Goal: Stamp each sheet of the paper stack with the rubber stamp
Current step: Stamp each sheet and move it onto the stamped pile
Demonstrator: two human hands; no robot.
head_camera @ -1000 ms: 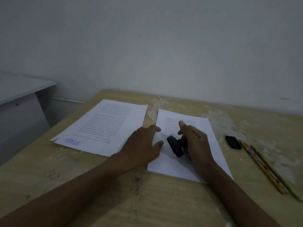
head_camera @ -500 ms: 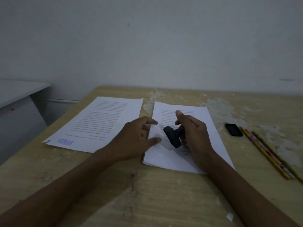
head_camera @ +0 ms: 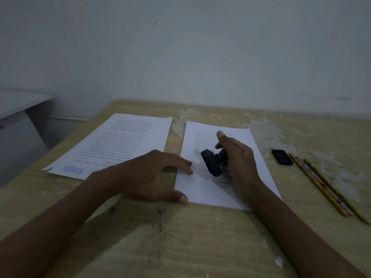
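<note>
Your right hand [head_camera: 239, 157] grips the rubber stamp [head_camera: 211, 165] above the paper stack [head_camera: 202, 189]. Your left hand [head_camera: 148, 177] lies flat, fingers touching the stack's edge.

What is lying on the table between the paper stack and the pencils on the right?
In the head view, a small black ink pad lies on the table, between the paper stack and the pencils, close beside the pencil tips.

Printed text on paper stack [head_camera: 208, 189] too blurred to read, rubber stamp [head_camera: 210, 165] handle hidden in hand
</note>
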